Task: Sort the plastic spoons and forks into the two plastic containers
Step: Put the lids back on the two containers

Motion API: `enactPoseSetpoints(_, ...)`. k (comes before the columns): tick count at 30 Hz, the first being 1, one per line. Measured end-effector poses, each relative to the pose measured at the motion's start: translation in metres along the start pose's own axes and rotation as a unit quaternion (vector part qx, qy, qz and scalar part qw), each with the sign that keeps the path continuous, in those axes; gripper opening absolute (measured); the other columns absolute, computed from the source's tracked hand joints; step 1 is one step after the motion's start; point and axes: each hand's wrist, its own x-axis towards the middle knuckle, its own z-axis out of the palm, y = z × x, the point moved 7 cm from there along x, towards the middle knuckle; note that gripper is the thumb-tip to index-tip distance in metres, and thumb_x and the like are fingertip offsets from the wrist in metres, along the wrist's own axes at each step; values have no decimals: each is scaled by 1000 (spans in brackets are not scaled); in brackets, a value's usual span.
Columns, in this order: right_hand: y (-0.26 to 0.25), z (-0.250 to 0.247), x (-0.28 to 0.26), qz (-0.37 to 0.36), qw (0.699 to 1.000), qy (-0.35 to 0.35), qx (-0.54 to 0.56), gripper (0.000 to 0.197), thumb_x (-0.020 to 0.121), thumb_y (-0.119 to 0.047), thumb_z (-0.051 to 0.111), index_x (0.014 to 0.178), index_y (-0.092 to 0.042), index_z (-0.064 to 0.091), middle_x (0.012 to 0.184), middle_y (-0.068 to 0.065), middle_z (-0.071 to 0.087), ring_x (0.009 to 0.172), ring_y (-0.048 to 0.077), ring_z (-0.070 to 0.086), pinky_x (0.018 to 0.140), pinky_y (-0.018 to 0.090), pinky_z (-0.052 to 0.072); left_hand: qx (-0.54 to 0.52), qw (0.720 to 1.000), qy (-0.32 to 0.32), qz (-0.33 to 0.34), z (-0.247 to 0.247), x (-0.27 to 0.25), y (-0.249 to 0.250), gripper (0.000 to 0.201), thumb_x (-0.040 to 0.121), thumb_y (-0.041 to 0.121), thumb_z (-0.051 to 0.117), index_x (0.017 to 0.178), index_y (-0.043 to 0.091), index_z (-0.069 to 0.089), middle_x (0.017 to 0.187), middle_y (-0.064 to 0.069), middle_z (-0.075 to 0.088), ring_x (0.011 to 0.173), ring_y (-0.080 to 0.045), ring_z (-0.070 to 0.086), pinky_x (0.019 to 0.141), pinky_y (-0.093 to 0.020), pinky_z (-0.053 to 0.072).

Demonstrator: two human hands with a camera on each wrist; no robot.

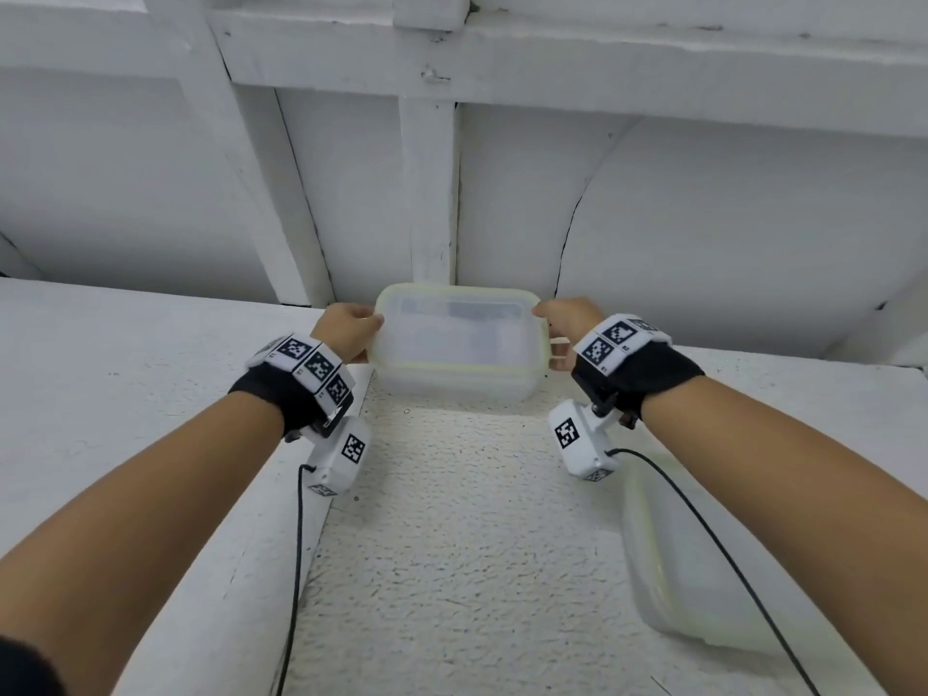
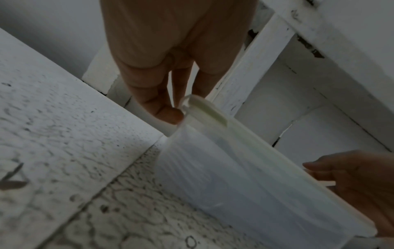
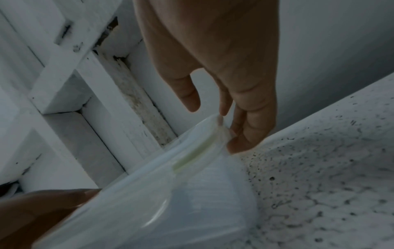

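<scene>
A translucent plastic container with a pale green-edged lid is held between both hands, at the back of a white textured surface. My left hand grips its left end, and in the left wrist view the fingers pinch the lid's edge of the container. My right hand grips the right end, where the fingers curl at the corner of the container. A second translucent container lies blurred at the lower right. No spoons or forks show; what is inside the held container is unclear.
A white panelled wall with a vertical post stands right behind the held container. Raised white ledges run along both sides of the sunken textured surface. Black cables hang from both wrist cameras.
</scene>
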Motion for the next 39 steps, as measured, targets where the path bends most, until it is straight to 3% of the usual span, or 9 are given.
enactPoseSetpoints(6,-9,-7,-17,-43,996,-46,-65,32,92,-21,52,123,-15,46,124,6,47,110,25,46,98,44,43,2,1000,0,8,-7,0,0,36,96,13,47,130,3,51,117,-13,59,96,-31,60,85,-40,51)
enactPoseSetpoints(10,-13,-35,-58,-104,976,-65,-178,47,96,-26,50,139,-16,37,136,2,41,126,24,40,105,42,38,156,978,55,128,-12,-21,29,40,95,19,46,132,4,49,131,-12,54,118,-28,52,95,-33,42)
enactPoseSetpoints(13,0,-66,-89,-129,952,-61,-272,41,97,-29,48,136,-19,44,139,2,44,125,22,43,102,40,40,155,966,49,201,6,-55,50,31,96,19,44,124,9,55,120,-11,59,107,-24,56,85,-28,41)
enactPoseSetpoints(18,37,-120,-124,-129,906,-17,-403,40,95,-33,51,132,-22,48,129,-1,51,116,17,49,92,27,38,173,945,-135,242,88,-114,66,25,97,18,42,118,13,57,106,-6,63,85,-16,59,72,-28,49)
enactPoseSetpoints(23,97,-177,-139,-50,872,18,-487,63,92,-43,53,145,-20,28,152,0,30,136,19,33,108,30,26,216,916,-310,132,177,-159,37,45,96,36,45,135,12,42,120,-11,57,91,-21,62,75,-33,56)
enactPoseSetpoints(27,135,-202,-148,28,907,46,-417,72,93,-48,45,149,-18,12,156,4,18,139,26,28,107,36,28,148,910,-386,43,213,-185,11,58,92,37,54,141,14,32,120,-14,57,84,-22,64,77,-36,58)
enactPoseSetpoints(31,141,-201,-147,18,924,76,-375,70,92,-47,47,148,-19,16,154,7,24,135,30,34,101,40,35,79,928,-363,26,213,-189,6,44,92,22,57,131,11,41,97,-12,63,69,-18,64,76,-36,58)
enactPoseSetpoints(34,135,-186,-147,21,929,55,-365,66,93,-46,48,147,-23,18,145,8,36,121,32,48,79,36,50,74,938,-338,22,189,-183,0,38,93,19,55,128,11,43,96,-12,63,66,-19,64,73,-36,59)
enactPoseSetpoints(39,114,-132,-145,1,966,-29,-256,57,95,-34,51,145,-30,25,120,6,51,89,28,62,70,40,56,13,960,-278,18,108,-165,-12,29,93,17,54,122,13,52,95,-11,65,68,-21,63,68,-34,59)
